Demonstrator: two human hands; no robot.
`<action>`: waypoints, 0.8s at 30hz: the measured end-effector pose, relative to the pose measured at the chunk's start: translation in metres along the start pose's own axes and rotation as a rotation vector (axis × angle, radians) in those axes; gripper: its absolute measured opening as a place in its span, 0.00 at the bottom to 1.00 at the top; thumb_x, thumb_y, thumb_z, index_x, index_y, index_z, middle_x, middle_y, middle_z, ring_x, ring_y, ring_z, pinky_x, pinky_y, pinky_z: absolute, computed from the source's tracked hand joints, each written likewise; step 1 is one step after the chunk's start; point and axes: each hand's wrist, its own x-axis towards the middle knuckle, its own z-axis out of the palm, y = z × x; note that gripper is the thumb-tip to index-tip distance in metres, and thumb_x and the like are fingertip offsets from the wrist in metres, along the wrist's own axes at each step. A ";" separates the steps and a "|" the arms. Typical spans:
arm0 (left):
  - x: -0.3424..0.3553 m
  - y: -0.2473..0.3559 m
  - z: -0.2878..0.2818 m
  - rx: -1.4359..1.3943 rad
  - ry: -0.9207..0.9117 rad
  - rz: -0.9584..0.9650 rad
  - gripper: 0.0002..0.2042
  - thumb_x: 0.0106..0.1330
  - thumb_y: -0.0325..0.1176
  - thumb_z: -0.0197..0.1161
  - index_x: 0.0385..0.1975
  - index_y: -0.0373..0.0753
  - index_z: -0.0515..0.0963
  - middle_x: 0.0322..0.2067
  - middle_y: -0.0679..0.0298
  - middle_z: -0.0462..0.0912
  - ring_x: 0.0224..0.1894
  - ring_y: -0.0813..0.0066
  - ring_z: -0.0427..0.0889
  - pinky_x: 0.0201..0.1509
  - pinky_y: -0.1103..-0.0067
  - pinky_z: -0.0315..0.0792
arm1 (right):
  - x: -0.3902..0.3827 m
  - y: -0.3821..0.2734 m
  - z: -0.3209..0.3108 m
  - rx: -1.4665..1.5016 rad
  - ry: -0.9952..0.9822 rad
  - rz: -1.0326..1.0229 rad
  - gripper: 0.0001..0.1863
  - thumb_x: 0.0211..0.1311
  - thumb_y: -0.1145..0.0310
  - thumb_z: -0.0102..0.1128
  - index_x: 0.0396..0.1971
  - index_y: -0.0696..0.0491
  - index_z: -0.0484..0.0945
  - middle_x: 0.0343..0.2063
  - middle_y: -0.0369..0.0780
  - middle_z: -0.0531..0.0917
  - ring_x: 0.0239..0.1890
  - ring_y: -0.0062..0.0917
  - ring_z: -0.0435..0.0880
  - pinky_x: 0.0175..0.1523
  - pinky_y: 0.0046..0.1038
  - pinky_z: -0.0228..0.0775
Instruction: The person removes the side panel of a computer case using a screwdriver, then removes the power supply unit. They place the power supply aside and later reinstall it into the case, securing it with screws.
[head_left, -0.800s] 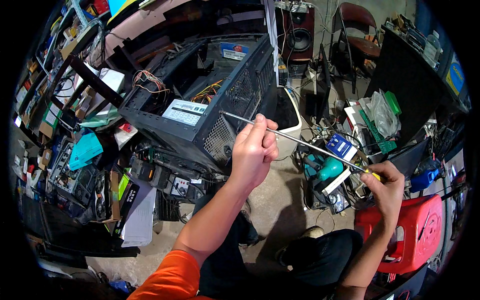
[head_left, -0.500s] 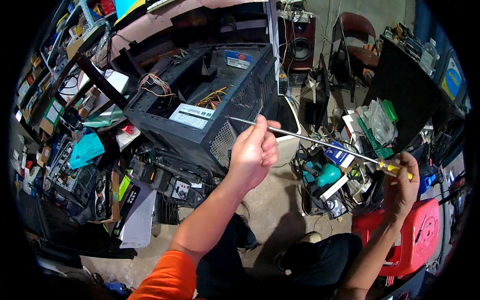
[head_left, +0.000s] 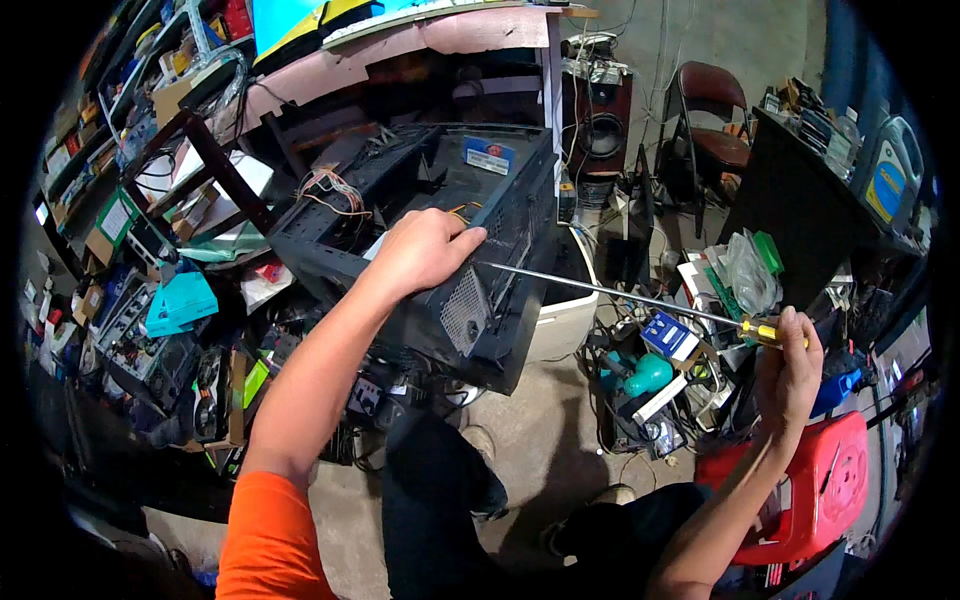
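A black computer case [head_left: 520, 190] stands tilted in front of me, open on top, with loose wires [head_left: 335, 195] and a perforated panel [head_left: 462, 310]. My left hand [head_left: 425, 250] grips the case's near top edge, fingers curled over it. My right hand [head_left: 788, 360] holds the yellow handle of a long-shafted screwdriver [head_left: 620, 296]; the shaft slants leftward to the perforated end of the case, its tip beside my left thumb. Whether the tip sits on a screw is too small to tell.
Piled cardboard and electronics [head_left: 180, 300] lie at left. A speaker [head_left: 600, 135] and folding chair [head_left: 710, 145] stand behind. At right are a dark panel [head_left: 790, 200], a jumble of cables, a green tool [head_left: 648, 375] and parts, and a red stool [head_left: 830, 480]. My legs are below.
My left hand has left the screwdriver's shaft and moved left onto the case's edge. My right hand still holds the handle. The case appears lower in the view.
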 end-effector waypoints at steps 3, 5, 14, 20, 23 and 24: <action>0.000 -0.004 0.003 0.001 0.007 0.026 0.19 0.60 0.46 0.55 0.22 0.33 0.79 0.21 0.45 0.77 0.27 0.47 0.78 0.35 0.63 0.71 | -0.002 0.004 -0.006 -0.046 -0.048 -0.075 0.10 0.63 0.64 0.52 0.27 0.55 0.72 0.16 0.28 0.64 0.14 0.08 0.58 0.19 0.11 0.47; 0.000 -0.005 0.005 0.012 0.015 0.042 0.19 0.60 0.45 0.54 0.22 0.33 0.79 0.21 0.45 0.77 0.27 0.47 0.78 0.34 0.62 0.71 | -0.002 0.009 -0.010 -0.106 -0.038 -0.179 0.09 0.63 0.66 0.52 0.27 0.56 0.70 0.22 0.31 0.67 0.19 0.08 0.61 0.23 0.11 0.51; -0.004 -0.004 0.008 -0.006 0.047 0.057 0.18 0.62 0.44 0.54 0.25 0.33 0.79 0.19 0.49 0.77 0.24 0.52 0.78 0.32 0.67 0.71 | -0.008 -0.003 0.000 -0.177 -0.088 -0.091 0.10 0.63 0.65 0.51 0.36 0.56 0.71 0.22 0.29 0.67 0.20 0.10 0.60 0.24 0.12 0.49; -0.008 -0.001 0.005 0.038 0.058 0.039 0.18 0.61 0.44 0.54 0.22 0.33 0.79 0.20 0.48 0.77 0.26 0.50 0.78 0.33 0.65 0.71 | -0.009 -0.006 -0.026 -0.270 -0.182 0.038 0.09 0.61 0.63 0.54 0.27 0.52 0.68 0.20 0.29 0.65 0.19 0.10 0.61 0.23 0.12 0.50; -0.005 0.002 0.008 0.035 0.079 0.061 0.18 0.61 0.44 0.54 0.22 0.33 0.78 0.20 0.48 0.77 0.26 0.49 0.78 0.33 0.64 0.71 | -0.006 -0.001 -0.031 -0.344 -0.266 -0.472 0.07 0.59 0.68 0.55 0.27 0.53 0.67 0.27 0.32 0.66 0.25 0.14 0.64 0.31 0.13 0.57; -0.005 0.003 0.008 0.039 0.076 0.055 0.17 0.61 0.44 0.54 0.23 0.34 0.79 0.20 0.48 0.78 0.27 0.49 0.78 0.33 0.64 0.71 | -0.007 -0.002 -0.029 -0.206 -0.342 -0.392 0.06 0.58 0.71 0.54 0.31 0.56 0.69 0.35 0.35 0.67 0.31 0.16 0.66 0.38 0.16 0.59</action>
